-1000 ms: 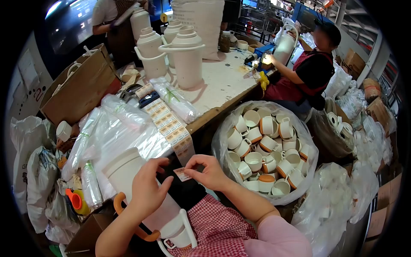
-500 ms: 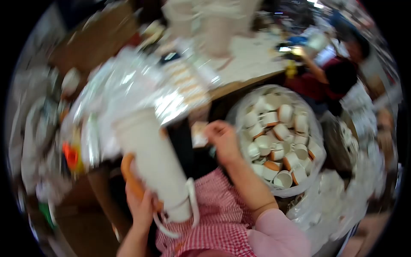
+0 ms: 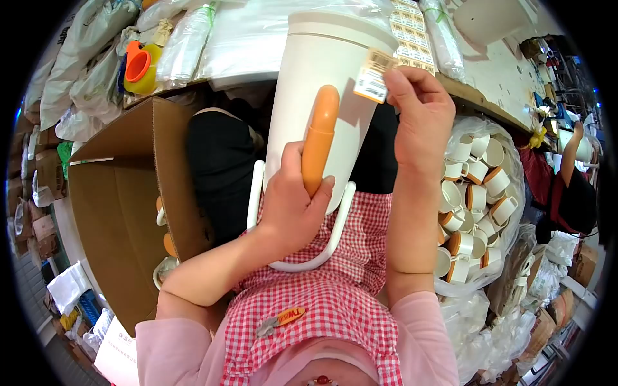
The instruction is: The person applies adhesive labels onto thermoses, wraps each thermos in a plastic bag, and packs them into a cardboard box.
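A tall off-white container (image 3: 309, 83) lies on my lap, its wide end away from me, with an orange handle (image 3: 320, 138) facing up. My left hand (image 3: 293, 199) is wrapped round the lower part of that handle. Between thumb and fingers, my right hand (image 3: 421, 106) pinches a small printed label (image 3: 374, 76) by its right side, over the container's upper right side. A white carrying loop (image 3: 331, 248) rests against the checked apron near the container's lower end.
On the left stands an open cardboard box (image 3: 116, 225). A plastic-lined bin of cups (image 3: 476, 193) is at the right. Beyond are the table edge (image 3: 479, 100), a label sheet (image 3: 412, 35) and plastic bags (image 3: 244, 38). A person (image 3: 570, 186) sits at the far right.
My left hand has gone from beside the label to the orange handle. The label, in my right hand, is now over the container. The view has tilted down and turned.
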The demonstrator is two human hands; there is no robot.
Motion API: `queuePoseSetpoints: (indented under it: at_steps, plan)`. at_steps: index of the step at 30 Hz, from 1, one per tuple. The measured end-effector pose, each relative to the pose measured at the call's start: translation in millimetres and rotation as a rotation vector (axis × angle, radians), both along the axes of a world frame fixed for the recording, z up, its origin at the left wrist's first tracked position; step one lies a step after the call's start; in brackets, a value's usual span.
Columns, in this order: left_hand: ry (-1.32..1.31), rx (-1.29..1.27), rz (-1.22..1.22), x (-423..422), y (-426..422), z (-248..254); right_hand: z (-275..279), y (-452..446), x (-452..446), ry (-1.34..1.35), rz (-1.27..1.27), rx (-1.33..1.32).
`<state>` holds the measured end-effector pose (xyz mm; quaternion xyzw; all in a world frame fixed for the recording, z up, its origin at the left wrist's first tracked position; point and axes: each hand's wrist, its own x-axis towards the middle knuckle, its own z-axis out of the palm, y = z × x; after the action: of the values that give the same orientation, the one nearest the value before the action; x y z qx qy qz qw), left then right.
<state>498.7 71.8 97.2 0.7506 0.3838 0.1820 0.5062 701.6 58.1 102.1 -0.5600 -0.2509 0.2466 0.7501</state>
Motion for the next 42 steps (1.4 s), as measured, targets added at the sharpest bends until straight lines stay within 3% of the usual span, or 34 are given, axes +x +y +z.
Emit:
queuePoseSetpoints:
  at_steps: [5,23,25,28,29,31,33,34,35,36,37,39,40,41,42]
  plan:
    - [-0.061,0.019,0.045,4,-6,-7,0,17,-10,-0.166,0.003,-0.067]
    - [-0.053,0.074,-0.058,4,-5,-9,1,29,-22,-0.212,-0.122,-0.180]
    - [-0.049,0.013,-0.037,4,-5,-8,2,26,-12,-0.500,-0.165,-0.386]
    - [-0.053,-0.054,-0.062,-8,8,-9,-20,-3,44,-0.371,-0.274,-0.443]
    - [-0.069,-0.152,-0.117,-15,20,4,-35,-20,74,-0.416,-0.344,-0.401]
    - [-0.120,-0.231,-0.340,-34,36,14,-15,-47,98,-0.080,-0.255,-0.292]
    - [-0.156,-0.372,-0.608,-38,42,29,13,-63,84,0.273,0.192,0.004]
    - [-0.108,-0.466,-0.765,-36,43,31,16,-75,82,0.217,0.211,-0.175]
    - [-0.226,-0.414,-0.870,-36,42,17,20,-85,82,0.156,0.229,-0.354]
    - [-0.190,-0.335,-0.920,-31,54,22,26,-89,77,0.013,0.271,-0.452]
    - [-0.154,-0.254,-0.968,-22,73,25,23,-94,78,0.067,0.272,-0.456]
    - [-0.301,-0.056,-0.579,21,123,20,13,-99,80,0.111,0.317,-0.330]
    - [0.001,-0.079,-0.194,48,140,39,11,-100,80,0.126,0.332,-0.288]
    - [-0.192,0.527,-0.132,77,184,4,12,-95,78,0.104,0.342,-0.276]
    - [-0.106,0.714,0.046,108,226,-31,14,-94,79,0.092,0.344,-0.266]
